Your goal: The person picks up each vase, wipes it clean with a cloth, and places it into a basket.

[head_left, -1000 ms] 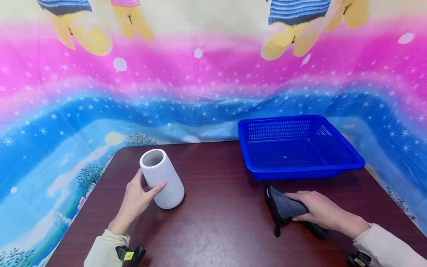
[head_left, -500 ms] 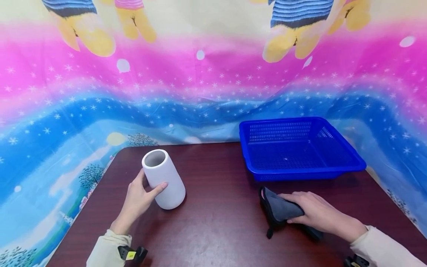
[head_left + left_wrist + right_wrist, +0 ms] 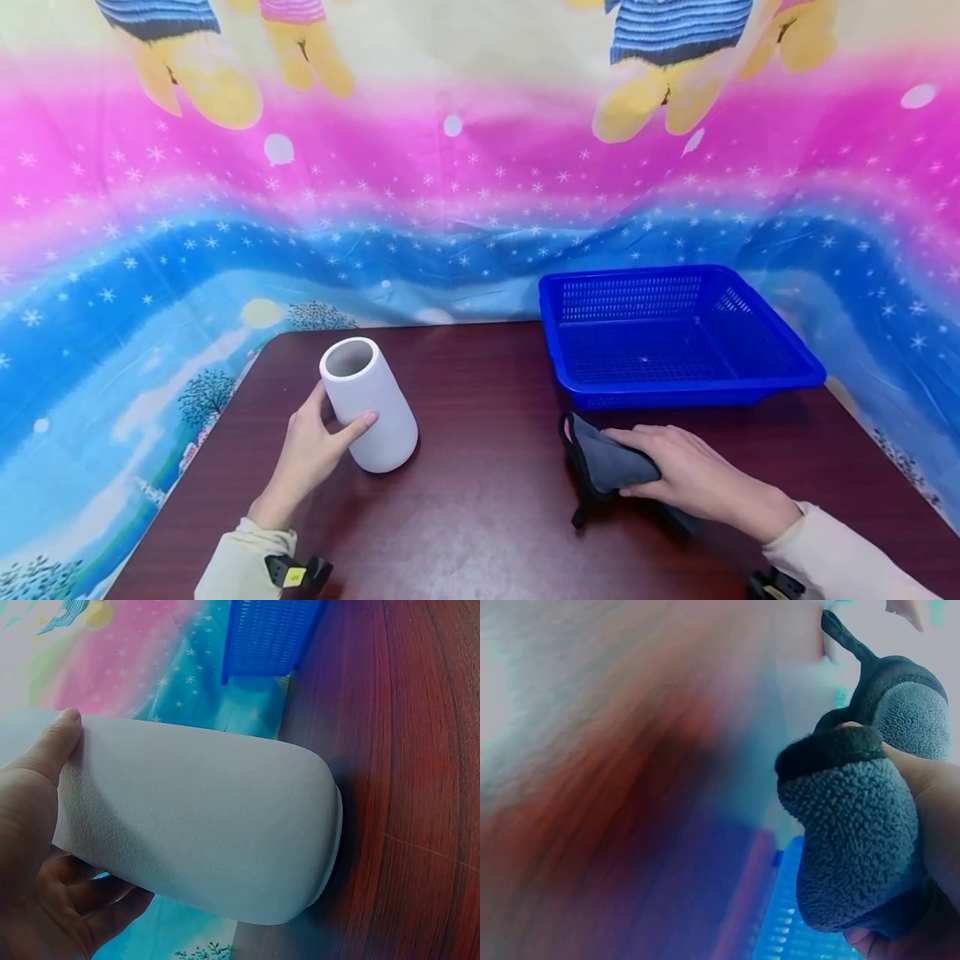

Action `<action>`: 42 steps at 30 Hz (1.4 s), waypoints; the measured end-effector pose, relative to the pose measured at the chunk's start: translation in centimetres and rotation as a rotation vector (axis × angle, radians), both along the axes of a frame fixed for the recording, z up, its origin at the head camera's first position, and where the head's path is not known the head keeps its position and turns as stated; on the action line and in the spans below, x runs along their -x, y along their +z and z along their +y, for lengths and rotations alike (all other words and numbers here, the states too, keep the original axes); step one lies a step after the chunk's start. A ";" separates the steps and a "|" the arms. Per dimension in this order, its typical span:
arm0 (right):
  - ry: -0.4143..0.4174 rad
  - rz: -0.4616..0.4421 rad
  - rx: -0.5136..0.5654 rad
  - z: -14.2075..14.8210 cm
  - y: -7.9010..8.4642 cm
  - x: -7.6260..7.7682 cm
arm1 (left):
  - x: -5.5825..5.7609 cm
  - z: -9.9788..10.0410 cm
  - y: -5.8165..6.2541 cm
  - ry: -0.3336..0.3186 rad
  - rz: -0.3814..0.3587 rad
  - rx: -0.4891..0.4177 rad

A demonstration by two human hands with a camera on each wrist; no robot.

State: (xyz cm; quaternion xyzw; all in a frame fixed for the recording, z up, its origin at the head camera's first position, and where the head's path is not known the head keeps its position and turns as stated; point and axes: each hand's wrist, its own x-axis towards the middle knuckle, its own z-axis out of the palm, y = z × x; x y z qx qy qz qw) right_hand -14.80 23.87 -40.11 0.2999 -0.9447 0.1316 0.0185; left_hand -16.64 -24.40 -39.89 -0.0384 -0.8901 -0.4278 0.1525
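A white tapered vase (image 3: 378, 417) stands on the table at the left with its open mouth up. My left hand (image 3: 307, 446) grips its upper side, thumb across the front; in the left wrist view some fingers curl behind the vase (image 3: 202, 817). To the right, my right hand (image 3: 686, 475) holds a bunched grey cleaning cloth (image 3: 618, 462) with black edging and a small loop. Fuzzy grey pile shows on the cloth (image 3: 859, 832) in the right wrist view, pinched between thumb and fingers. Part of the cloth lies hidden under the hand.
Behind the right hand sits a blue perforated plastic basket (image 3: 682, 392) at the back right of the dark reddish wooden table (image 3: 480, 517). A patterned pink and blue curtain (image 3: 450, 200) hangs directly behind the table and along its sides.
My right hand has moved left with the cloth, toward the middle of the table. The left hand and the vase stay put; the head view shifted slightly.
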 end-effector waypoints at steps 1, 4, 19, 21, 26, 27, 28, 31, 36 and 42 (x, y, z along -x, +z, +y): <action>0.000 0.003 0.002 -0.2 0.1 0.0 | 0.0 0.0 0.0 -0.001 0.000 0.000; 0.007 0.021 0.009 -0.8 0.2 0.1 | 0.0 0.0 0.0 -0.001 -0.001 0.004; 0.011 0.094 0.054 -4.2 0.7 0.1 | 0.0 0.0 0.0 -0.004 0.015 -0.006; 0.008 0.097 0.051 -4.6 0.7 0.1 | 0.0 0.0 0.0 -0.004 0.014 -0.003; -0.001 0.127 0.054 -5.6 0.8 0.1 | -0.1 0.1 0.1 -0.004 0.009 0.001; -0.003 0.137 0.055 -5.8 0.9 0.1 | -0.1 0.1 0.1 -0.003 0.008 0.002; -0.004 0.148 0.057 -6.0 0.9 0.1 | -0.1 0.1 0.1 -0.003 0.008 0.001; -0.006 0.165 0.064 -6.7 0.9 0.2 | -0.1 0.1 0.1 -0.001 0.008 0.000; 0.000 0.164 0.091 -7.7 1.0 0.4 | -0.1 0.1 0.0 -0.002 0.013 0.004; 0.003 0.154 0.105 -8.6 1.2 0.5 | 0.0 0.1 0.0 -0.001 0.019 0.002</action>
